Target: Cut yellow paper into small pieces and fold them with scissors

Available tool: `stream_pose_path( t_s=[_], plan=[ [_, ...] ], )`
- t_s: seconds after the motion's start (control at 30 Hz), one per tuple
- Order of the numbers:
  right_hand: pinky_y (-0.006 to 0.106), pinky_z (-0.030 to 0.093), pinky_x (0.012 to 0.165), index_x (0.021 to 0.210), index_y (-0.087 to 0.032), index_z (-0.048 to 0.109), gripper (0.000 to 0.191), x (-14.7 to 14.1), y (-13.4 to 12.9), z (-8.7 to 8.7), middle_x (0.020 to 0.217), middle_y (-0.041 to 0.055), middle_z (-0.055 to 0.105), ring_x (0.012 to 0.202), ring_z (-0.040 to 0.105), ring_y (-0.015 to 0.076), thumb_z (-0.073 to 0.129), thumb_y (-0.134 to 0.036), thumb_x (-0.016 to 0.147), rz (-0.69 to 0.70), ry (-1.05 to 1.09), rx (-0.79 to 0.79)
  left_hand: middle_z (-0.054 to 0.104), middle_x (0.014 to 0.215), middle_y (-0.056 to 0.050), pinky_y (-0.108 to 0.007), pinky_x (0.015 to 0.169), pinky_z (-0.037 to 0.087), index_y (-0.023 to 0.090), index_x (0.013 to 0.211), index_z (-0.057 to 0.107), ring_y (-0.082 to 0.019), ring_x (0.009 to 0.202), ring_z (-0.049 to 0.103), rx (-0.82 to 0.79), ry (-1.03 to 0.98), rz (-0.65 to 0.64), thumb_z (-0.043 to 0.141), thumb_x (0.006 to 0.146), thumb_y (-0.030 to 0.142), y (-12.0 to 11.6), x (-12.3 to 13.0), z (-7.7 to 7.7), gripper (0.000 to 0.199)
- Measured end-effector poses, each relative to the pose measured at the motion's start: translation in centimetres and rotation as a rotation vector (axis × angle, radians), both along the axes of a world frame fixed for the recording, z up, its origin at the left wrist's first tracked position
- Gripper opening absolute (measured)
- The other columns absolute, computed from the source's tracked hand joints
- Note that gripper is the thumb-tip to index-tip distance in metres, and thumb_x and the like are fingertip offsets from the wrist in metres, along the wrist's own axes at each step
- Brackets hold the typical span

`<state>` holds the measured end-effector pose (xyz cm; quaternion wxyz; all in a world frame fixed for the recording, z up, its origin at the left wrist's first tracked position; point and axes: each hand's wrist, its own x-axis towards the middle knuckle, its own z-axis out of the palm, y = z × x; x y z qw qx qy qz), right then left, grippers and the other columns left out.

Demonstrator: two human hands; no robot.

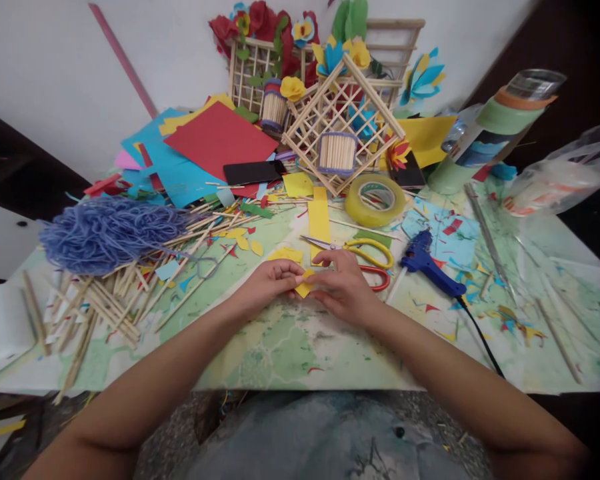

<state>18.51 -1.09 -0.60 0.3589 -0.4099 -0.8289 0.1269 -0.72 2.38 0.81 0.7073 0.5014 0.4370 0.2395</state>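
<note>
A small folded piece of yellow paper (pixel 305 284) is held between both hands near the table's front middle. My left hand (pixel 275 283) pinches its left side between thumb and fingers. On its right, my right hand (pixel 344 285) grips the paper with thumb and fingertips. Just beyond my hands lie scissors with yellow handles (pixel 369 252) and a red handle (pixel 377 279), their blades pointing left. A long yellow paper strip (pixel 319 217) runs away from me behind the blades.
Blue yarn (pixel 113 233) and wooden sticks (pixel 105 300) cover the left side. A tape roll (pixel 375 200), a blue glue gun (pixel 433 265) and a bottle (pixel 490 137) stand or lie right. Stick lattices (pixel 343 127) with paper flowers lean at the back beside coloured sheets (pixel 220 139).
</note>
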Motion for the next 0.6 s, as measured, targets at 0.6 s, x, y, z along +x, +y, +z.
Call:
stream_pose_path(
  t_s=[0.6],
  plan=[
    [0.028, 0.036, 0.061, 0.071, -0.02, 0.049, 0.019, -0.18, -0.04, -0.18, 0.066, 0.0003, 0.053, 0.064, 0.047, 0.0143, 0.057, -0.034, 0.082, -0.014, 0.147, -0.186, 0.062, 0.076, -0.003, -0.022, 0.061, 0.043, 0.013, 0.088, 0.061, -0.01, 0.067, 0.056, 0.165, 0.03, -0.195, 0.069, 0.068, 0.029, -0.19, 0.0, -0.28, 0.026]
  ],
)
